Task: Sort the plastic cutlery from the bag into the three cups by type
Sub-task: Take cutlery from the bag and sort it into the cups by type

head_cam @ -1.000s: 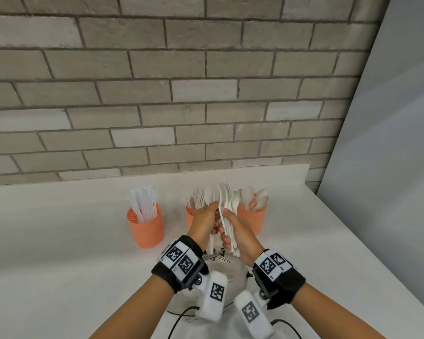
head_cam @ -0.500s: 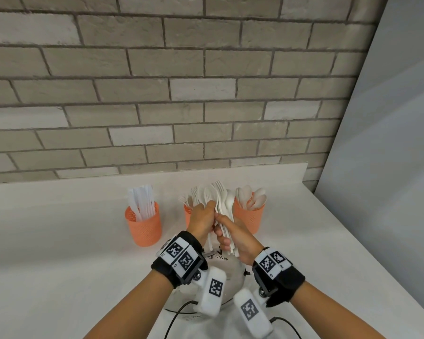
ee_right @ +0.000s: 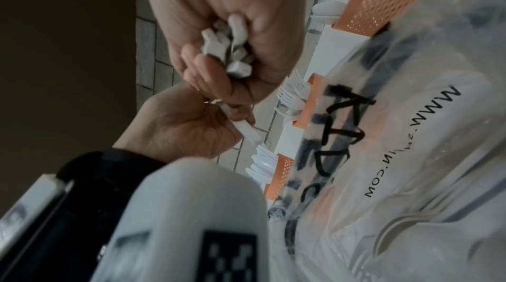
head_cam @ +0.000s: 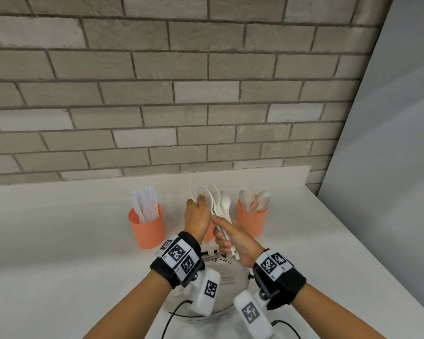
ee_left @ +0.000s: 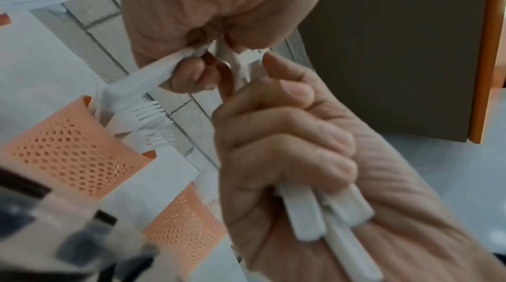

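While the right hand (head_cam: 233, 241) clenched a mixed bundle of cutlery (head_cam: 220, 209) above the bag (ee_right: 397, 156), the left hand (head_cam: 197, 217) pinched one fork (ee_left: 142, 83) by the middle cup (ee_left: 65, 152); tugging it free risked spilling neighbours onto the worktop (head_cam: 59, 241).

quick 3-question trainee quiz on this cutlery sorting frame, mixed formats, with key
1. True or false: the right hand grips a bundle of white cutlery.
2. Which orange cup holds spoons: A) left cup, B) right cup, C) none?
3. Fill in: the left hand pinches a single ____ above the middle cup.

Key:
1. True; its fingers wrap the handles.
2. B; the left cup holds knives.
3. Fork; in the left wrist view its tines point down toward the forks already standing in that cup.
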`<state>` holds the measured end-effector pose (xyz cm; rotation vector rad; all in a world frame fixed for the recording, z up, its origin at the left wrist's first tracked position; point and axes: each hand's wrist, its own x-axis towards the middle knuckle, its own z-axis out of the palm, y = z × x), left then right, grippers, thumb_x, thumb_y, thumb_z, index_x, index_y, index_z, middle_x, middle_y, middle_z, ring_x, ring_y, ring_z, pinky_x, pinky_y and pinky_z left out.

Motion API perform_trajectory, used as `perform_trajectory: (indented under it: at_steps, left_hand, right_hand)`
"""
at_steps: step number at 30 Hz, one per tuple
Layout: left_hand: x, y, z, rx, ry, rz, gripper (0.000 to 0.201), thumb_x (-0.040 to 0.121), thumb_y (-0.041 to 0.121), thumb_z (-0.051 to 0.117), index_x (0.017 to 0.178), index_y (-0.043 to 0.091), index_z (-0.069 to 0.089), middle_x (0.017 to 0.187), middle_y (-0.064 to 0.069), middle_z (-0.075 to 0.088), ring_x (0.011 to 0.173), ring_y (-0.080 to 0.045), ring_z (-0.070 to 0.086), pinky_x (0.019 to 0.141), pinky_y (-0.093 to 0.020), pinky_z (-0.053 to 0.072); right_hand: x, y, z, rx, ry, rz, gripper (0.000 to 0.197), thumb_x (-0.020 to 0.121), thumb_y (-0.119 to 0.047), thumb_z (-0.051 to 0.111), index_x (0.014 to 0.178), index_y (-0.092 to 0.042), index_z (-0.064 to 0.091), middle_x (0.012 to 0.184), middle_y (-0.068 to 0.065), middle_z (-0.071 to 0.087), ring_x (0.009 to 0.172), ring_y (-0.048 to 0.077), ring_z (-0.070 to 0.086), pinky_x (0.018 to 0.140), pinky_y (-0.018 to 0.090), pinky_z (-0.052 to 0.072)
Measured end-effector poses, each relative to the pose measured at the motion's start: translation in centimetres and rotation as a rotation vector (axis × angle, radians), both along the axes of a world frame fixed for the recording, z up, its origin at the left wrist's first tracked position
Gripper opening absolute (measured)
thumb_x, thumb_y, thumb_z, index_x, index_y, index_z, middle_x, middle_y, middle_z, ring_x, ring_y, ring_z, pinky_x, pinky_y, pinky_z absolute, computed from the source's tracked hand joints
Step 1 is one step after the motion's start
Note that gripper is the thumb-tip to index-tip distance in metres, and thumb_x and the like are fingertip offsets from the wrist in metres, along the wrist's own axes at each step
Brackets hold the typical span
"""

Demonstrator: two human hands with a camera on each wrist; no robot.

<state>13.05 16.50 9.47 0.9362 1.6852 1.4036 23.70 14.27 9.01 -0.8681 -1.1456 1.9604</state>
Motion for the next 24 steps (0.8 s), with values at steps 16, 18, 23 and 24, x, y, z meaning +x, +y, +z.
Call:
perform_trajectory:
  at_steps: [16, 18, 23, 24]
  left_hand:
    - [-5.1, -0.9, 0.6, 0.139, -0.268, 0.049, 0.018, 0.097, 0.023, 0.041, 0.094, 0.009, 0.051, 0.041, 0.005, 0.040, 0.029, -0.006, 0.039, 0.034, -0.017, 0.035]
    - [-4.4, -1.3, 0.0, 0.077, -0.249, -0.085, 0.019, 0.092, 0.026, 0.051, 0.083, 0.010, 0.055, 0.036, 0.009, 0.033, 0.030, -0.004, 0.029, 0.034, -0.017, 0.026]
    - [-3.0, -1.8, -0.7, 0.006, -0.408, -0.257, 0.033, 0.090, 0.033, 0.056, 0.062, 0.016, 0.052, 0.043, 0.007, 0.039, 0.033, -0.004, 0.029, 0.034, -0.015, 0.023]
    - [-3.0, -1.8, -0.7, -0.002, -0.432, -0.266, 0.034, 0.091, 0.033, 0.055, 0.062, 0.016, 0.052, 0.043, 0.007, 0.041, 0.033, -0.003, 0.030, 0.033, -0.014, 0.023]
  right_hand:
    - [-0.4, 0.3, -0.2, -0.057, 0.051, 0.043, 0.018, 0.094, -0.008, 0.047, 0.105, -0.018, 0.058, 0.043, -0.009, 0.036, 0.029, 0.000, 0.029, 0.028, 0.012, 0.025]
    - [-0.8, 0.3, -0.1, -0.062, 0.052, 0.042, 0.019, 0.094, -0.008, 0.046, 0.107, -0.017, 0.056, 0.043, -0.010, 0.036, 0.029, 0.000, 0.029, 0.028, 0.012, 0.025]
    - [-1.2, 0.1, 0.1, -0.065, 0.032, 0.039, 0.006, 0.094, -0.012, 0.049, 0.096, -0.015, 0.055, 0.041, -0.010, 0.037, 0.028, 0.001, 0.029, 0.028, 0.012, 0.024]
    - [-1.3, 0.1, 0.1, -0.069, 0.030, 0.035, 0.007, 0.093, -0.013, 0.050, 0.093, -0.015, 0.056, 0.041, -0.010, 0.037, 0.028, 0.001, 0.029, 0.028, 0.012, 0.024]
